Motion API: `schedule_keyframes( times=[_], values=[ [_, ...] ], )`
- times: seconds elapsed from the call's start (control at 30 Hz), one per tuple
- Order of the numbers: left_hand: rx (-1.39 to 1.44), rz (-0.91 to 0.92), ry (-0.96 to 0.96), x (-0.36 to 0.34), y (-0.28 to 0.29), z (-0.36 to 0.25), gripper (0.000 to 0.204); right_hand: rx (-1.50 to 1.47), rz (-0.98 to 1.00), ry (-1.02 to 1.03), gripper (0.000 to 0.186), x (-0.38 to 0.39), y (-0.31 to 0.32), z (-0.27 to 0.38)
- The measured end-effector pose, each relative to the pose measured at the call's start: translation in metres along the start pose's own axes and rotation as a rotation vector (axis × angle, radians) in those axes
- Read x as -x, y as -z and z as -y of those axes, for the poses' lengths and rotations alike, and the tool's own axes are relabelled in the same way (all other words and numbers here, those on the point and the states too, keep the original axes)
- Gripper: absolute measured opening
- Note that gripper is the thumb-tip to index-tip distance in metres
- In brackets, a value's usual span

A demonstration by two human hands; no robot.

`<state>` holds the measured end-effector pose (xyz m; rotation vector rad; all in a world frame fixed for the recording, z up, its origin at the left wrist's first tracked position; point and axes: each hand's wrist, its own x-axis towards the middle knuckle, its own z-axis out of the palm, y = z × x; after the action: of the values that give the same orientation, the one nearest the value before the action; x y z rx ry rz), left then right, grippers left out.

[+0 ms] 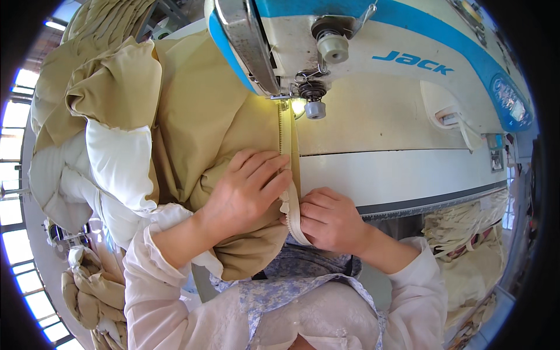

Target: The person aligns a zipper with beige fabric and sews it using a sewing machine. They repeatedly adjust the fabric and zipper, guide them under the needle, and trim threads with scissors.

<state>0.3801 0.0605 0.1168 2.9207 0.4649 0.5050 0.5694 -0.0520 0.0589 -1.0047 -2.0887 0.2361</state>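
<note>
A tan padded garment with white lining lies to the left of the sewing machine, its edge running under the lit needle area. Along that edge runs a cream zipper tape, its upper part flat on the fabric and its lower end curving down loose. My left hand presses on the garment beside the tape, fingertips closed on the fabric edge and zipper. Lower and to the right, my right hand has its fingers curled round the loose length of the zipper tape.
A measuring strip lines the front edge of the white machine table. Cream fabric pieces are piled at the lower right. More tan garments hang at the lower left, and a stack of tan pieces stands at the far left.
</note>
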Motion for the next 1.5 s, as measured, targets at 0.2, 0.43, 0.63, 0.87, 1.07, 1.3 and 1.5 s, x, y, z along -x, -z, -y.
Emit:
schedule_keyframes(
  times=[0.2, 0.43, 0.63, 0.87, 1.07, 1.3, 1.5],
  values=[
    [-0.022, -0.039, -0.072, -0.011, -0.006, 0.005, 0.028, -0.006, -0.047, -0.025, 0.018, -0.006, 0.002, 0.001],
    [-0.041, -0.039, -0.088, -0.009, -0.009, 0.007, 0.027, 0.02, -0.015, -0.05, 0.022, -0.005, 0.002, 0.001],
    [-0.104, -0.089, -0.102, -0.013, -0.013, 0.017, 0.023, 0.034, 0.006, -0.145, 0.028, -0.016, 0.004, 0.001],
    [-0.116, -0.105, -0.082, -0.028, -0.016, 0.046, 0.015, 0.033, -0.049, -0.15, 0.016, -0.042, 0.005, -0.02],
    [-0.105, -0.127, -0.067, -0.032, -0.016, 0.049, 0.015, 0.069, -0.048, -0.153, 0.015, -0.045, 0.006, -0.023],
    [-0.066, -0.122, -0.153, -0.04, -0.018, 0.08, 0.015, 0.052, 0.032, -0.26, 0.021, -0.055, 0.01, -0.032],
    [0.062, -0.039, -0.009, -0.012, 0.035, 0.083, 0.025, 0.057, -0.143, -0.353, 0.034, -0.049, 0.044, -0.001]
  ],
)
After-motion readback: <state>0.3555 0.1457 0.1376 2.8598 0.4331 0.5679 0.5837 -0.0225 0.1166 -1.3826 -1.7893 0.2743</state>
